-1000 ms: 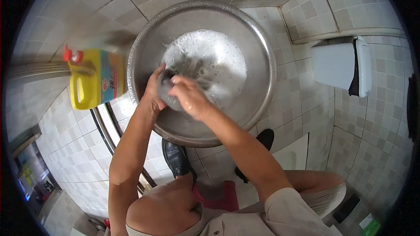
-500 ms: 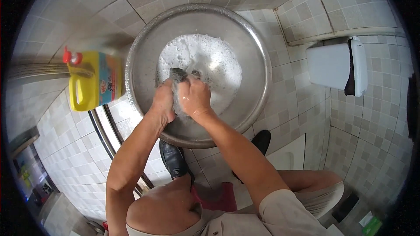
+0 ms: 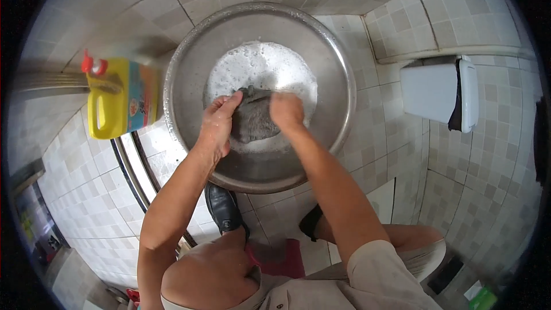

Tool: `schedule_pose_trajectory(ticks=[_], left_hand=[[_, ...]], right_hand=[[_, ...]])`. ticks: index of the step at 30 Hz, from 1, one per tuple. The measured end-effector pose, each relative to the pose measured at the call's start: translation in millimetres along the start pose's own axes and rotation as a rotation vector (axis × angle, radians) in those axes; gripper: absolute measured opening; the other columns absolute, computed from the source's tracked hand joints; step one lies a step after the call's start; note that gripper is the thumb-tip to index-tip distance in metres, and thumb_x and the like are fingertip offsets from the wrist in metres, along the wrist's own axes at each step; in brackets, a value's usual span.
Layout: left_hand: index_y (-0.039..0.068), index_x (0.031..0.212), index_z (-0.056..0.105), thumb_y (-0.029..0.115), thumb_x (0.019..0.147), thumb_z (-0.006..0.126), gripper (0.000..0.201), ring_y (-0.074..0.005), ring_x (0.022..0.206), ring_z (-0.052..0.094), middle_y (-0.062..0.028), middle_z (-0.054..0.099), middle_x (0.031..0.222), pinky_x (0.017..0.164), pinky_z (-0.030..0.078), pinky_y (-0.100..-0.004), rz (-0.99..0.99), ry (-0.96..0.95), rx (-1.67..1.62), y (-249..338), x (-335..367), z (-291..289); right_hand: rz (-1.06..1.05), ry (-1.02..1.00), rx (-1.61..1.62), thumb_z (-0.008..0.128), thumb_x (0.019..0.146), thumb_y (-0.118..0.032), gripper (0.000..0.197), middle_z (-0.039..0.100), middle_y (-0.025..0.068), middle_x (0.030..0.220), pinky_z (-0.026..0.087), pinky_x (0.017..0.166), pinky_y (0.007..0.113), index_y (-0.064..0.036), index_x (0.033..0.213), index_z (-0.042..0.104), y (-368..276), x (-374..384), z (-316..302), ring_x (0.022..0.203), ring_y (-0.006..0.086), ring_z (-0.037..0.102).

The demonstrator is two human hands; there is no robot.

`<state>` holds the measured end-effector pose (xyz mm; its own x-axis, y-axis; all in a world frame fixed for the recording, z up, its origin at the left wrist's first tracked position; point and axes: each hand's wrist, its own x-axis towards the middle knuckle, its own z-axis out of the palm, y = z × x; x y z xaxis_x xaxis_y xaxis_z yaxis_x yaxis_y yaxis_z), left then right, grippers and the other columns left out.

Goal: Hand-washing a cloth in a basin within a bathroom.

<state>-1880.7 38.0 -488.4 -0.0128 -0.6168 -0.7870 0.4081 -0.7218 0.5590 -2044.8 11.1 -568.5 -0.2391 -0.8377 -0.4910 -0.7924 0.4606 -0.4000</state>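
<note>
Your left hand [image 3: 219, 120] pinches the limp, wet grey cloth [image 3: 253, 120] at its upper left between thumb and fingers; your right hand [image 3: 288, 110], blurred, is fisted on its right side, over bubbly white suds [image 3: 258, 60] inside the round, shiny metal basin [image 3: 334, 89].
</note>
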Motion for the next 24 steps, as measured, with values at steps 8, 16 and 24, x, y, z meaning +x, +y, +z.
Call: schedule_pose_trajectory(ticks=[8, 16, 24], left_hand=[[0.007, 0.146, 0.014, 0.047, 0.087, 0.053, 0.082, -0.0523, 0.134, 0.015, -0.0222, 0.006, 0.152, 0.098, 0.023, -0.07, -0.154, 0.049, 0.016, -12.6, 19.7, -33.4], [0.002, 0.11, 0.058, 0.047, 0.089, 0.051, 0.05, -0.0259, 0.095, 0.06, -0.0129, 0.064, 0.102, 0.087, 0.047, -0.0379, -0.198, -0.325, -0.399, -7.9, 45.2, -57.3], [0.004, 0.108, 0.06, 0.029, 0.091, 0.054, 0.031, -0.0197, 0.086, 0.063, -0.0098, 0.065, 0.094, 0.077, 0.051, -0.0326, -0.134, -0.531, -0.497, -24.4, 33.2, -46.5]], right_hand=[[-0.083, -0.01, 0.224, 0.054, 0.088, -0.025, 0.061, 0.046, 0.0288, 0.13, 0.036, 0.102, 0.043, 0.0074, 0.134, 0.033, 28.9, 5.9, 14.8, 0.121, 0.0399, 0.046], [-0.606, -0.47, 0.784, 0.054, 0.085, -0.037, 0.037, 0.061, 0.0181, 0.078, 0.044, 0.065, 0.041, -0.0002, 0.091, 0.06, -71.4, -103.1, -3.3, 0.072, 0.0276, 0.059], [-0.49, -0.454, 0.68, 0.055, 0.081, -0.033, 0.039, 0.055, 0.0149, 0.057, 0.043, 0.057, 0.038, 0.0046, 0.07, 0.061, -75.5, -94.8, -4.7, 0.055, 0.0242, 0.055]])
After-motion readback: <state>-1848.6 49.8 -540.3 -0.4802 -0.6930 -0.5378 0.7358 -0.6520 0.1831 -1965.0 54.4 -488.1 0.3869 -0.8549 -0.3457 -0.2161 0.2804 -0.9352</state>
